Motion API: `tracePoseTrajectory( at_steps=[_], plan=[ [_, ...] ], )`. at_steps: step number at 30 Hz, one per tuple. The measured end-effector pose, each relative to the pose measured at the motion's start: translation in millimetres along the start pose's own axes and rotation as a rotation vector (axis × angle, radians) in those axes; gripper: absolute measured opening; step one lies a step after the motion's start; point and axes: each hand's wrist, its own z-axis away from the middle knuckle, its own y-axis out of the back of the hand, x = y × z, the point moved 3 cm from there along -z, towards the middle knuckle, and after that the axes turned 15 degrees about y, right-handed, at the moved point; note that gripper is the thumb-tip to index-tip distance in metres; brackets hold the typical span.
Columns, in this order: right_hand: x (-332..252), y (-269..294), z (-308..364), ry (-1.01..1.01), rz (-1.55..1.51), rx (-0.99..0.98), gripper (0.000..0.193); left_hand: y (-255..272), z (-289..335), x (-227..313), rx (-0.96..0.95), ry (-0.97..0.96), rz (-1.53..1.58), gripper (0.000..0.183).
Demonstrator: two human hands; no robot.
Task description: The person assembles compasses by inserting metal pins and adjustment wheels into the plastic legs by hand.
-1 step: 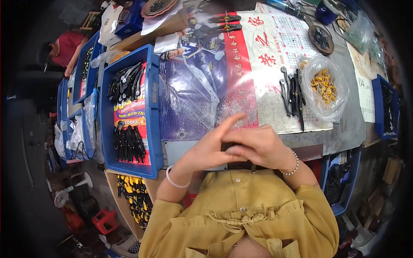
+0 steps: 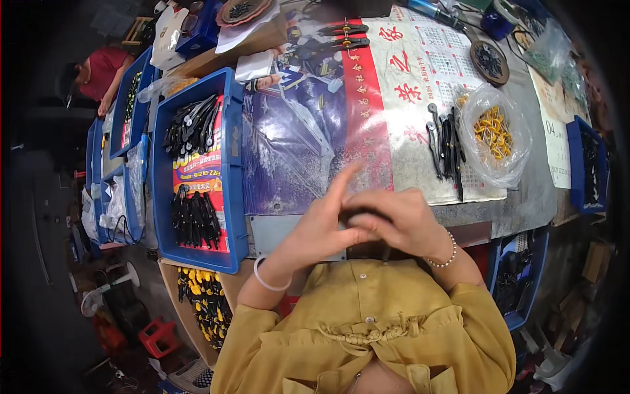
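Note:
My left hand (image 2: 319, 226) and my right hand (image 2: 408, 220) meet over the table's near edge, in front of my body. The left index finger stretches out and away, and its thumb points toward the right hand. The other left fingers are mostly hidden behind the right hand. My right fingers are curled inward, with the thumb against or close to the left thumb. Whatever lies inside that curl, if anything, does not show. Nearest beyond the right hand lie black-handled pliers (image 2: 447, 148) on the paper, beside a clear plastic bag (image 2: 476, 161) of yellow parts (image 2: 493, 133).
A blue bin (image 2: 235, 141) at left holds two groups of black pliers. Below it stands a cardboard box (image 2: 231, 285) of yellow-and-black tools. Two more pliers (image 2: 351, 36) lie at the far side, and a round dish (image 2: 489, 62) stands far right. A person (image 2: 102, 75) sits far left.
My left index finger has swung a little to the left and farther up, more upright. Both hands have shifted slightly against each other. Things on the table stay put.

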Motion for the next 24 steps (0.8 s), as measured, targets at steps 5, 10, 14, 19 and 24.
tracePoseTrajectory(
  at_steps=[5,10,14,19,24],
  plan=[
    [20,13,9,-0.443,-0.278,0.399,0.014,-22,20,19,0.417,-0.227,-0.600,0.080],
    [29,6,19,-0.528,-0.347,0.464,0.015,-34,14,14,0.364,-0.103,-0.726,0.059],
    [29,13,20,-0.565,-0.511,0.451,0.018,-22,12,9,0.310,-0.239,-0.664,0.034],
    [37,10,50,-0.595,-0.812,0.417,0.058,-12,9,-2,0.205,-0.297,-0.464,0.028],
    [30,4,73,-0.363,-0.828,0.372,0.099,-13,8,-12,-0.005,-0.325,-0.122,0.026]
  ],
)
